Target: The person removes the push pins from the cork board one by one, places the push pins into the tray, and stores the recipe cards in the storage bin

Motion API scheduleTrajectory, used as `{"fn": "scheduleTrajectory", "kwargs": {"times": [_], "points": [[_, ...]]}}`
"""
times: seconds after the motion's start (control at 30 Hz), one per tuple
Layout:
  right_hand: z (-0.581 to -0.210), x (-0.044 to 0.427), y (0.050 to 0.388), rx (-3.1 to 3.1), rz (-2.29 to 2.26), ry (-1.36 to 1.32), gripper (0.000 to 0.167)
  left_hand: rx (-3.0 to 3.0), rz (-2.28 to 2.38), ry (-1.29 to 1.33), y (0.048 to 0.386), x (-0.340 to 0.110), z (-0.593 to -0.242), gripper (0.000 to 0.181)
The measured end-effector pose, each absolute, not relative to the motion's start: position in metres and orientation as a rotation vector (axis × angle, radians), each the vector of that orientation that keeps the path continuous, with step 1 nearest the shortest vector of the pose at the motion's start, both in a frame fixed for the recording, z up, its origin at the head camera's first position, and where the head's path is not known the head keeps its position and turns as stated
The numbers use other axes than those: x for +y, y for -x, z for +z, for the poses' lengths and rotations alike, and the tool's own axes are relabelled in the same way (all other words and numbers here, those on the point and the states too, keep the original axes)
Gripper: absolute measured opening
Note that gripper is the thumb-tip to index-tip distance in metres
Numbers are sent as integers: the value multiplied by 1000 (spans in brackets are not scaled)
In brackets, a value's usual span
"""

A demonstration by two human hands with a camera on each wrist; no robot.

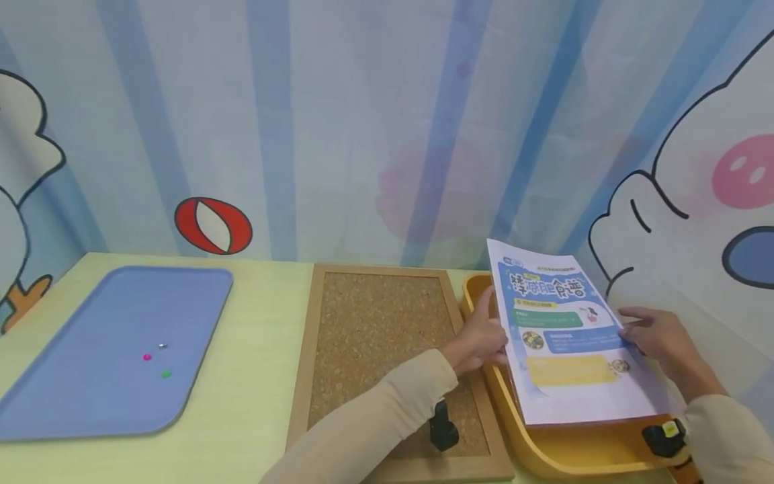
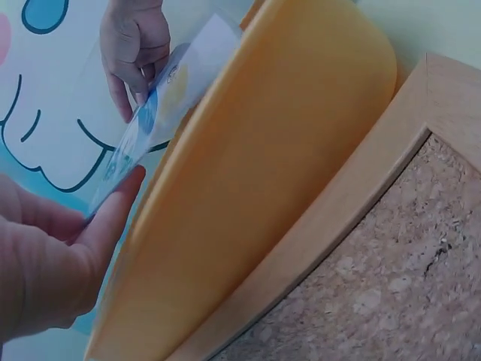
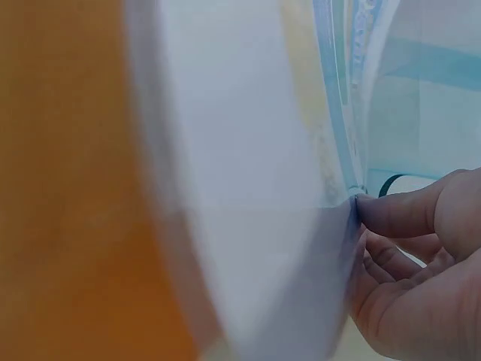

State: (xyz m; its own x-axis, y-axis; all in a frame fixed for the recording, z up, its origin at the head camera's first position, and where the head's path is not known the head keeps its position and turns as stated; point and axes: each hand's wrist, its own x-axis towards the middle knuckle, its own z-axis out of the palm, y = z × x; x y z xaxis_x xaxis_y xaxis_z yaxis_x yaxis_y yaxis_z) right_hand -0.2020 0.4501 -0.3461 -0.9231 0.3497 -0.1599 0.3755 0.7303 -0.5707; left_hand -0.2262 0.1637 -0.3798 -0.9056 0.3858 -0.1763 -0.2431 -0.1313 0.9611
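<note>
A printed paper sheet (image 1: 562, 336) with blue, green and yellow blocks is held tilted over a yellow tray (image 1: 580, 450) at the right. My left hand (image 1: 480, 336) pinches its left edge; the left wrist view shows thumb and fingers of that hand (image 2: 68, 256) on either side of the sheet (image 2: 161, 105). My right hand (image 1: 662, 343) pinches the right edge, and in the right wrist view the thumb and fingers of this hand (image 3: 421, 256) close on the edge of the sheet (image 3: 240, 150). Whether it is one sheet or several I cannot tell.
A wood-framed cork board (image 1: 381, 329) lies left of the yellow tray, partly under my left forearm. Farther left, a blue tray (image 1: 115, 349) carries a pink piece (image 1: 147, 357), a green piece (image 1: 166, 373) and a small metallic piece (image 1: 162, 346). A printed curtain (image 1: 338, 134) hangs behind.
</note>
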Motion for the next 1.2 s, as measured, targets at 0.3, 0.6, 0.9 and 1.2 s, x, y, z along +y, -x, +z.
{"fn": "scheduleTrajectory", "kwargs": {"times": [0.3,0.6,0.9,1.2], "points": [[-359,450,209,2871,-937,-715,53,1837,2041,-247,222,168,-379,98],[-370,444,206,2855,-944,-748,50,2001,1980,-253,218,169,-382,94],[-363,429,205,2927,-855,-686,49,2222,1857,-268,221,167,-377,92],[-360,423,204,2977,-806,-697,48,2650,1499,-357,223,166,-374,92]]}}
